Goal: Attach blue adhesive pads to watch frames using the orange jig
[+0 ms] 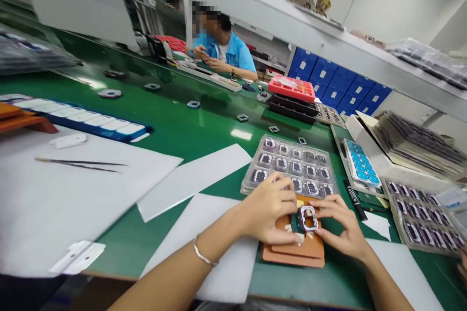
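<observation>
A small white-rimmed square frame [309,217] with rounded corners and an open middle sits at the orange fixture [294,256]. My right hand [339,223] grips this frame by its right edge, thumb below and fingers above. From the other side, my left hand [270,206] curls its fingers and thumb around the fixture's upper part, beside a dark green piece. The palm hides much of the fixture's left side. Just behind it lies a clear tray [251,185] holding rows of similar frames.
White foam sheets [120,204] cover the left; tweezers [80,162] lie there. A black marker [355,199] and a second parts tray [419,216] are to the right. Spaced frames lie along the green surface [215,131]. Across it, a person in blue [239,53] handles something small.
</observation>
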Demonstrator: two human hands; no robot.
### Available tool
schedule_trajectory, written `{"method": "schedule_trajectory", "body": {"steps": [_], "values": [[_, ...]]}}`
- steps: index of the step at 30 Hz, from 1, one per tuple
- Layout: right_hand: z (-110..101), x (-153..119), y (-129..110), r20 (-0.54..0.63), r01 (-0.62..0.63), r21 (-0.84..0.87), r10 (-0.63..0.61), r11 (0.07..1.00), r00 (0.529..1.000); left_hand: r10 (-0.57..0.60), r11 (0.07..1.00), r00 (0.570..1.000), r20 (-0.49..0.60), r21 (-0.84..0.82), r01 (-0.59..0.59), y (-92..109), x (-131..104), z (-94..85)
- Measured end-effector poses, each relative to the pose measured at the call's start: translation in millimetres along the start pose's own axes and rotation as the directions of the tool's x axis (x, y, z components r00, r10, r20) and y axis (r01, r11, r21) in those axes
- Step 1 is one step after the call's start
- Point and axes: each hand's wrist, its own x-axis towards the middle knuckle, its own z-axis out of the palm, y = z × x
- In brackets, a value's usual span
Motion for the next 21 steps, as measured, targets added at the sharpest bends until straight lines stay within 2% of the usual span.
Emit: {"method": "schedule_trajectory", "body": {"steps": [5, 13, 21], "values": [[13, 5, -19, -0.103, 0.043, -0.118, -0.055, 0.992, 0.993, -0.061, 0.987, 0.998, 0.013, 0.148, 0.058, -3, -1, 0.0], [19, 8, -24, -0.103, 0.039, -0.129, -0.052, 0.991, 0.993, -0.073, 0.99, 0.996, 0.046, 0.126, 0.066, 0, 0, -0.5], [21, 7, -19, -0.073, 0.017, -0.074, -0.022, 0.997, 0.997, -0.13, 0.991, 0.987, 0.099, 0.008, 0.13, -3, -1, -1.0]]}}
